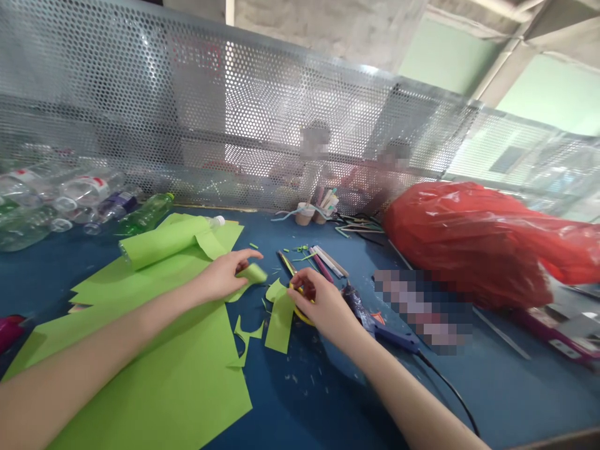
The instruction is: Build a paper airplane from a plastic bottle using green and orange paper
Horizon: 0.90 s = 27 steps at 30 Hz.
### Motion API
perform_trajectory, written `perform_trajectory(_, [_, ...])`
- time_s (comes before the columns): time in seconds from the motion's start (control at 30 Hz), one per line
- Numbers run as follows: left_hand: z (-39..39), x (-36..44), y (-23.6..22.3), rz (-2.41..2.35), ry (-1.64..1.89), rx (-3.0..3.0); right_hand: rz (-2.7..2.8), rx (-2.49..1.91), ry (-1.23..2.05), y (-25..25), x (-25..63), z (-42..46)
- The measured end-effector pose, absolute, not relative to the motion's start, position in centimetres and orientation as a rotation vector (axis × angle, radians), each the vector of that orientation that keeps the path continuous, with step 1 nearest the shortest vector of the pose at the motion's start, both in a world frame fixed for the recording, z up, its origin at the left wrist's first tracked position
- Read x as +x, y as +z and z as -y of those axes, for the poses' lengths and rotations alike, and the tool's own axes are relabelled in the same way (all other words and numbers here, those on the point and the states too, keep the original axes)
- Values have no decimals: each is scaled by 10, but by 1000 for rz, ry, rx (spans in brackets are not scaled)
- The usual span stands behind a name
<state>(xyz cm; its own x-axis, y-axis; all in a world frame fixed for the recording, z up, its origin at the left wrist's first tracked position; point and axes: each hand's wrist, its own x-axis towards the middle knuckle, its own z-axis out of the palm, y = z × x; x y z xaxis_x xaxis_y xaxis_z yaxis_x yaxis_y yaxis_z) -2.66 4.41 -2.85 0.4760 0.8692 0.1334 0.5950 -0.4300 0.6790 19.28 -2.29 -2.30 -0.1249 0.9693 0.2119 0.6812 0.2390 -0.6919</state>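
Observation:
My left hand (229, 272) reaches over the green paper sheets, its fingers stretched out and apart from the thumb. Right beside its fingertips is a small curled piece of green paper (255, 273), slightly blurred. My right hand (321, 300) has its fingers curled at the yellow-handled scissors (287, 264), whose handles are partly hidden under it. The blades point away from me. A cut strip of green paper (280, 325) and a jagged offcut (244, 340) lie between the hands. Behind my left hand rests a plastic bottle wrapped in green paper (164, 240).
A blue glue gun (396, 337) with a black cord lies right of my right hand. Pens (328, 259) lie beyond it. Clear bottles (84, 190) fill the back left; a red plastic bag (464, 244) stands at right. A perforated metal screen (262, 119) borders the table.

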Motion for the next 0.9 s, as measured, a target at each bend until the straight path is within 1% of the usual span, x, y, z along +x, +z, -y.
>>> perform_trajectory(0.2, [-27, -12, -13, -799, 831, 1483, 1821, -1380, 752, -23, 191, 23])
perform_trajectory(0.4, [-6, 6, -15, -646, 903, 1281, 1522, -1020, 1147, -25, 186, 22])
perform_trajectory(0.57, [-2, 9, -13, -703, 867, 1080, 1456, -970, 1123, -23, 187, 24])
perform_trajectory(0.73, [-9, 6, -15, -621, 795, 1087, 1464, -1004, 1092, -18, 189, 28])
perform_trajectory(0.9, [-10, 6, -16, -602, 799, 1077, 1387, -1023, 1232, -13, 187, 32])
